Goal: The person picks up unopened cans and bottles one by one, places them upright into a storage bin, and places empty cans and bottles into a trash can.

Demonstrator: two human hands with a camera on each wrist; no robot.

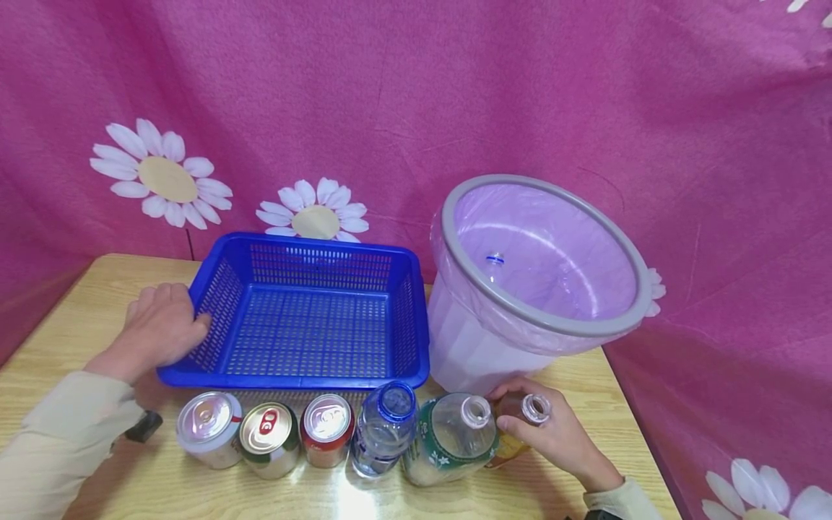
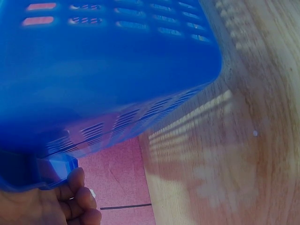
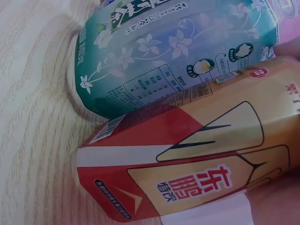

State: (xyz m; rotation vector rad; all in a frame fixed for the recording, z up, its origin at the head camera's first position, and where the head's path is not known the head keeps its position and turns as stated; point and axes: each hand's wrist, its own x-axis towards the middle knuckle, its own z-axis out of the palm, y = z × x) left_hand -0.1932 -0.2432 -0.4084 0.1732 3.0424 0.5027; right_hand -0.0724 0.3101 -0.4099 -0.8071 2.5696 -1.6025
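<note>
My left hand (image 1: 159,326) grips the left rim of a blue plastic basket (image 1: 411,318); in the left wrist view its curled fingers (image 2: 85,198) are at the basket's rim. With my right hand (image 1: 552,433) I hold a gold and red drink bottle (image 3: 197,164), uncapped, at the right end of a row. Beside it, overlapping in the right wrist view, is a clear bottle with a green floral label (image 3: 154,51). Further left stand a clear blue-tinted bottle (image 1: 385,433), a red can (image 1: 327,430), a green and white can (image 1: 269,440) and a pale can (image 1: 209,430).
Behind my right hand stands a pale bin (image 1: 464,339) with a grey rim and a thin liner; a clear bottle with a blue ring (image 1: 495,261) shows inside. A pink flowered cloth (image 1: 390,94) hangs behind the wooden table (image 1: 71,325).
</note>
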